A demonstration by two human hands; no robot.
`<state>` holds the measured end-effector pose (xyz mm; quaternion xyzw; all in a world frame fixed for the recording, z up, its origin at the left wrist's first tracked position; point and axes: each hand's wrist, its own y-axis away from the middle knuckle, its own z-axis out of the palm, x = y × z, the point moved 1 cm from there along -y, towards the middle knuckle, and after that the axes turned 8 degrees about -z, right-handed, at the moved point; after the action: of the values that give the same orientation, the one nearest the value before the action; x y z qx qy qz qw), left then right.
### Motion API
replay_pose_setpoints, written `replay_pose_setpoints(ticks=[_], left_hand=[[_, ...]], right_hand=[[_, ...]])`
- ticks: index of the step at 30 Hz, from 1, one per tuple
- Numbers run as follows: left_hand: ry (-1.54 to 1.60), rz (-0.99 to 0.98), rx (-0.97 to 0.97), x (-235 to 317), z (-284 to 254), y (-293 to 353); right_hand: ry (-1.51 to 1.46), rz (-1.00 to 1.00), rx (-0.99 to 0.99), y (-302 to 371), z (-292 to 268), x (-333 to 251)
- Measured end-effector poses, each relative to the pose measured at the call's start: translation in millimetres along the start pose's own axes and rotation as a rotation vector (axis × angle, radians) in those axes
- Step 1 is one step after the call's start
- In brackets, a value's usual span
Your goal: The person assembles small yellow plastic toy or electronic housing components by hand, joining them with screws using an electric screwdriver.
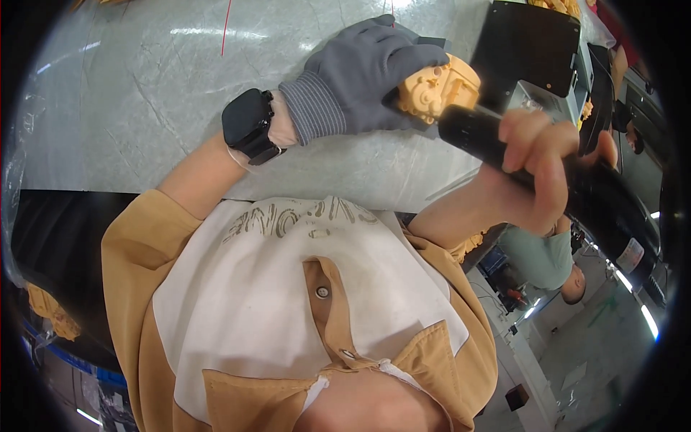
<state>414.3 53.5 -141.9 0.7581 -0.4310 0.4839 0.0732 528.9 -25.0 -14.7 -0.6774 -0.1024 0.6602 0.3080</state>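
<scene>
My left hand (374,75), in a grey knit glove, is closed round an orange-yellow moulded plastic part (440,88) with round bosses and ribs. Some dark grey material shows behind and beneath the part; what it is I cannot tell. My bare right hand (536,155) wraps round a black electric screwdriver (471,133), slightly blurred, which slants across from the lower right. The driver's front end lies right beside the part; whether its tip touches it is hidden.
A grey worktable (165,93) spans the far side. Beyond my right hand stand a black panel (525,47) and a metal-edged box. More orange parts (54,309) sit at the lower left. Another person (543,259) in a pale green top is at the right.
</scene>
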Motion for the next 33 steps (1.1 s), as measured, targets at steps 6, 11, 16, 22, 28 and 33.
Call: replay_pose_setpoints(ticks=[6,11,16,22,28,33], left_hand=[[0.001,-0.021,0.006,1.8,-1.4,0.6],[0.011,-0.031,0.010,1.4,0.0,0.6],[0.128,0.042,-0.038,7.0,-26.0,-5.8],[0.104,0.062,-0.010,6.8,-22.0,-6.0],[0.102,0.035,-0.080,4.8,-19.5,-8.2],[0.119,0.055,-0.027,5.6,-20.4,-8.1]], right_hand=[[-0.158,0.000,-0.030,4.0,-4.7,0.7],[-0.287,0.050,-0.002,2.0,-19.6,6.9],[-0.351,0.076,0.092,5.0,-28.2,10.9],[-0.352,0.063,0.156,1.3,-10.6,8.7],[0.068,0.070,-0.041,-5.7,5.7,-1.5],[0.105,0.074,-0.006,0.5,13.0,-6.0]])
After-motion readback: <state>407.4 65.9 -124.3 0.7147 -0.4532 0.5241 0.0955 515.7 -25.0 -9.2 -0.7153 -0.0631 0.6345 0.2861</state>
